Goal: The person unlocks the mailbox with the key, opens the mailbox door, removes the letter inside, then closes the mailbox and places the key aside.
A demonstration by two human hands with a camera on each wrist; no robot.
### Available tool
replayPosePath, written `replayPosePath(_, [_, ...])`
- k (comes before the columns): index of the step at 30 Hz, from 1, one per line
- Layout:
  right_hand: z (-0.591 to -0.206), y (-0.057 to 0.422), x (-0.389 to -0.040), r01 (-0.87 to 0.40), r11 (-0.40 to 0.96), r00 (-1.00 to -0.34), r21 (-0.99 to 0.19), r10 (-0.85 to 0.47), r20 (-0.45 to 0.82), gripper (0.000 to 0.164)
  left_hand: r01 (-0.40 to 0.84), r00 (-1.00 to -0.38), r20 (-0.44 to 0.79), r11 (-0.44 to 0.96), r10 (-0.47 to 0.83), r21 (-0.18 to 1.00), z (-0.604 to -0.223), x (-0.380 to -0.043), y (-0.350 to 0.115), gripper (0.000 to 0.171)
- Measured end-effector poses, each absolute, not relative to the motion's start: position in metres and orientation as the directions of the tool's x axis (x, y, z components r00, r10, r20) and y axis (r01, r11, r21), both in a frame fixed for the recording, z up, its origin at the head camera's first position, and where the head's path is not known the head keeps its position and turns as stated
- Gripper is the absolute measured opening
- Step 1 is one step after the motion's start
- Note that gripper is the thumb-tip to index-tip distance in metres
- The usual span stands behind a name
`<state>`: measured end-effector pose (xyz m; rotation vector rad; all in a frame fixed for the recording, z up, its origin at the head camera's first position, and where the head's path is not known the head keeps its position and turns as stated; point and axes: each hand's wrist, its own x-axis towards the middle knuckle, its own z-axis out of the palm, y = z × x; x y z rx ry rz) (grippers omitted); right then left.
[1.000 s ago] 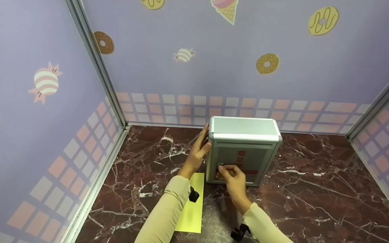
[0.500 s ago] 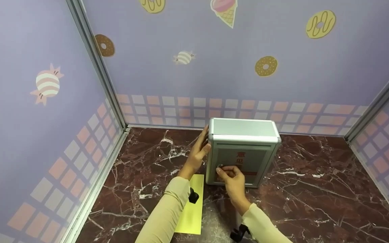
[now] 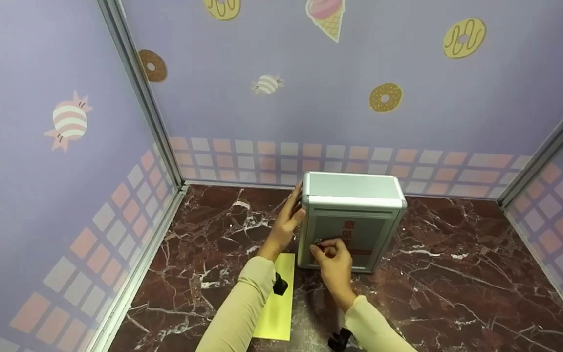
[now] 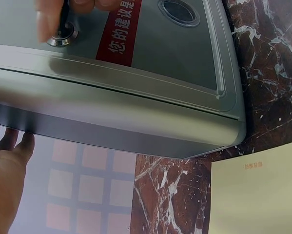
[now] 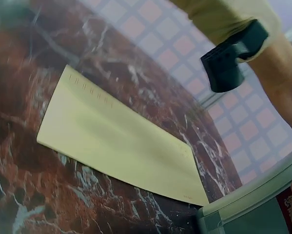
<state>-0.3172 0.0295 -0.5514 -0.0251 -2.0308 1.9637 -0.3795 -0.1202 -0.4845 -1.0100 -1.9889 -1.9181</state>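
A silver metal suggestion box [image 3: 384, 234] with red characters on its front stands upright on the marbled surface. My left hand [image 3: 281, 231] rests along the box's left side, fingers fairly straight and thumb near the front edge. At the lower left of the front panel, my right hand [image 3: 335, 264] pinches a small key with a black head [image 4: 64, 14]. Its tip meets the round lock [image 4: 63, 37], seen in the left wrist view; how far in it sits is hidden. The front door looks closed.
A yellow envelope [image 3: 274, 318] lies flat in front of the box, partly under the left forearm. Patterned panels [image 3: 330, 122] enclose the back and sides. A round window [image 4: 180, 12] is set in the box's front.
My right hand has shifted slightly left and turned a little at the lock, still pinching the key. My left hand and the box keep their places; the head view has tilted slightly.
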Motion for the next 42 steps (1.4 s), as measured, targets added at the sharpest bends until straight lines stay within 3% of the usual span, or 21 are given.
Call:
replayPosePath(7, [-0.552, 0.028, -0.316, -0.192, 0.102, -0.947, -0.976, 0.243, 0.211, 0.025, 0.570, -0.755, 0.568, -0.100, 0.328, 0.816, -0.486, -0.379, -0.121, 0.061])
replayPosePath(18, [-0.550, 0.032, -0.318, -0.182, 0.030, -0.955, -0.983, 0.233, 0.184, 0.026, 0.608, -0.736, 0.602, -0.089, 0.309, 0.789, -0.484, -0.381, -0.119, 0.061])
replayPosePath(31, [-0.533, 0.028, -0.284, -0.226, -0.092, -0.967, -0.970, 0.141, 0.212, 0.024, 0.590, -0.748, 0.583, -0.083, 0.319, 0.803, -0.485, -0.379, -0.121, 0.061])
replayPosePath(42, [-0.554, 0.037, -0.275, -0.093, 0.057, -0.996, -0.994, -0.014, 0.092, 0.029, 0.600, -0.742, 0.591, -0.081, 0.316, 0.796, -0.486, -0.380, -0.120, 0.059])
